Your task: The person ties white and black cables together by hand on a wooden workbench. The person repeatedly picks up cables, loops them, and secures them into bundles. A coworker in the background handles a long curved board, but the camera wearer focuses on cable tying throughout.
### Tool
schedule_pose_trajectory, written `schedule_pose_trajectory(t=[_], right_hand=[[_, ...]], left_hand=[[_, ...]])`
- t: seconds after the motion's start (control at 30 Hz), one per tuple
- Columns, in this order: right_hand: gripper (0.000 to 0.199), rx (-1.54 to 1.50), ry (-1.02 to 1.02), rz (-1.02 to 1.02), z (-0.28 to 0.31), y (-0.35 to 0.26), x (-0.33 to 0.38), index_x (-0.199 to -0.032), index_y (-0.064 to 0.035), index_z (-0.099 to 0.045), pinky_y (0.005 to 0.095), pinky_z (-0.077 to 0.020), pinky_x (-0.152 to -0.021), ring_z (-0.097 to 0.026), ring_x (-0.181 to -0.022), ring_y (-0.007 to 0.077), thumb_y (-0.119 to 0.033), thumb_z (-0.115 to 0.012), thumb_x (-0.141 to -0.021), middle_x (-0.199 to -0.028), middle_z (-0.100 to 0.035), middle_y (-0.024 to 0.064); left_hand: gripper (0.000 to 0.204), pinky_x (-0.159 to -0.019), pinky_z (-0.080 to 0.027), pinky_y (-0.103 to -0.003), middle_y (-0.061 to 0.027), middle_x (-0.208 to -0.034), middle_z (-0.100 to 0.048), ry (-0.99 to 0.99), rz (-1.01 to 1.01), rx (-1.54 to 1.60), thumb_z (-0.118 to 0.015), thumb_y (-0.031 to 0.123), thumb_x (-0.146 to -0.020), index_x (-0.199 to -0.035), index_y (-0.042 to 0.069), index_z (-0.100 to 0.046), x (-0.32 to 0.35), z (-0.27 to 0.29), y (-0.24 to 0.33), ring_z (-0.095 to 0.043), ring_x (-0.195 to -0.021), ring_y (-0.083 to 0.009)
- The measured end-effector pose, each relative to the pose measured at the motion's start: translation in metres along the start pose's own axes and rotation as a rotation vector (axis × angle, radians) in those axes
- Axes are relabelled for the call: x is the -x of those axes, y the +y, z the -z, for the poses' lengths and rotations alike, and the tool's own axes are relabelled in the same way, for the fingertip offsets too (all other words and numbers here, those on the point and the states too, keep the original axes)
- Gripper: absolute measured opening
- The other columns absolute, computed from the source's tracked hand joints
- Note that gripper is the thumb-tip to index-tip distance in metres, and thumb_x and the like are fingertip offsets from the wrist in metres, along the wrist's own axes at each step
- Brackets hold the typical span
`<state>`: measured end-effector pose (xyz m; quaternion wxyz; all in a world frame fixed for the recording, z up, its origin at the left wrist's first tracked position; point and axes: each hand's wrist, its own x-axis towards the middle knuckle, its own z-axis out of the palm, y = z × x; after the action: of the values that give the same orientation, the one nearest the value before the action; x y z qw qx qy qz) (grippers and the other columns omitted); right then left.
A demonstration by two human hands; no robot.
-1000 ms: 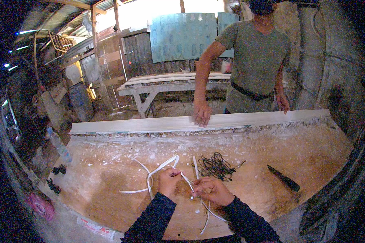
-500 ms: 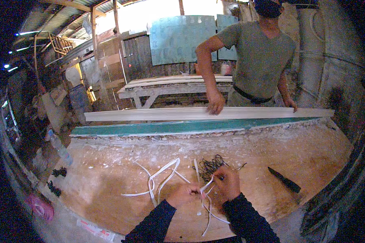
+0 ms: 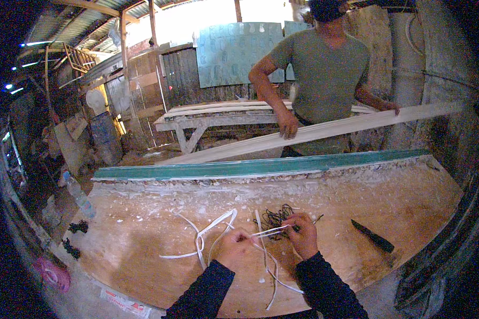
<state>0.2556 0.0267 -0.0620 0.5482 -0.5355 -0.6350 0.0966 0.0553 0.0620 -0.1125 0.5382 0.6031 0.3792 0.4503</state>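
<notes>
Between my two hands a thin white strip [image 3: 270, 232] is stretched in a double line above the wooden tabletop [image 3: 143, 223]. My left hand [image 3: 237, 248] is closed on one end of it, and loose tails hang toward the near edge. My right hand [image 3: 302, 234] pinches the other end. Just behind my right hand lies a tangled heap of dark cord [image 3: 278, 217], partly covered by it. Left of my left hand rests a loose tangle of white strips [image 3: 198, 240]. Farther right, apart from both hands, is a dark knife-like blade [image 3: 373, 236].
Along the table's far edge runs a long green mould strip [image 3: 207, 169]. Behind it a co-worker [image 3: 327, 74] holds a long white moulding [image 3: 330, 127] tilted. Two small dark bundles [image 3: 78, 227] and a plastic bottle [image 3: 79, 194] are at the left edge; a pink object [image 3: 54, 275] sits below.
My hands have drawn apart, pulling the white strip taut between them. Across the table, the co-worker has lifted the long moulding off the green strip and tilted its right end upward.
</notes>
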Motion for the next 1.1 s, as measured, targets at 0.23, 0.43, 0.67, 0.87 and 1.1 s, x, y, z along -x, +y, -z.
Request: schedule_pose_trajectory(t=[0.23, 0.43, 0.67, 0.87, 1.1], right_hand=[[0.015, -0.341, -0.571, 0.194, -0.023, -0.032, 0.031, -0.082, -0.0079, -0.062, 0.0362, -0.0376, -0.085, -0.048, -0.099, 0.0248, -0.01, -0.064, -0.067, -0.101, -0.053, 0.0105], [0.013, -0.304, -0.688, 0.297, -0.03, -0.039, 0.036, -0.083, -0.0078, -0.062, 0.0355, -0.0409, -0.08, -0.051, -0.095, 0.0246, -0.01, -0.063, -0.07, -0.098, -0.054, 0.0089], [0.002, -0.215, -0.619, 0.3, -0.02, -0.034, 0.027, -0.072, -0.0059, -0.059, 0.0333, -0.0433, -0.07, -0.055, -0.073, 0.0251, -0.007, -0.06, -0.071, -0.078, -0.058, 0.0075], [0.007, -0.261, -0.27, -0.1, -0.01, -0.02, 0.016, -0.068, -0.0053, -0.055, 0.0263, -0.0416, -0.057, -0.053, -0.065, 0.014, -0.006, -0.061, -0.071, -0.066, -0.055, 0.0031], [0.015, -0.049, 0.023, -0.09, -0.004, -0.012, -0.002, -0.071, -0.0033, -0.055, 0.0248, -0.0398, -0.065, -0.048, -0.074, 0.0139, -0.003, -0.066, -0.062, -0.078, -0.051, 0.0048]], left_hand=[[0.009, -0.05, -0.04, -0.023, -0.0015, -0.06, -0.055, 0.471, -0.106, -0.105, -0.064, 0.006, -0.071, -0.068, 0.002, -0.056, -0.01, 0.015, 0.013, -0.049, -0.054, -0.0087], [0.008, -0.054, -0.041, -0.024, -0.0032, -0.063, -0.056, 0.441, -0.048, -0.167, -0.064, 0.005, -0.069, -0.069, 0.001, -0.057, -0.01, 0.011, 0.007, -0.05, -0.057, -0.0095], [0.009, -0.057, -0.041, -0.023, -0.0041, -0.067, -0.057, 0.358, -0.258, -0.407, -0.063, 0.009, -0.071, -0.072, 0.002, -0.059, -0.008, 0.006, -0.002, -0.051, -0.062, -0.0102], [0.003, -0.062, -0.045, -0.027, -0.004, -0.069, -0.058, -0.083, -0.104, -0.368, -0.054, 0.005, -0.074, -0.076, 0.004, -0.057, 0.005, -0.006, 0.019, -0.055, -0.065, -0.0136], [0.016, -0.074, -0.039, -0.022, 0.001, -0.083, -0.054, -0.621, -0.093, 0.165, -0.057, 0.017, -0.08, -0.089, 0.004, -0.055, 0.017, -0.028, 0.022, -0.049, -0.081, -0.0078]])
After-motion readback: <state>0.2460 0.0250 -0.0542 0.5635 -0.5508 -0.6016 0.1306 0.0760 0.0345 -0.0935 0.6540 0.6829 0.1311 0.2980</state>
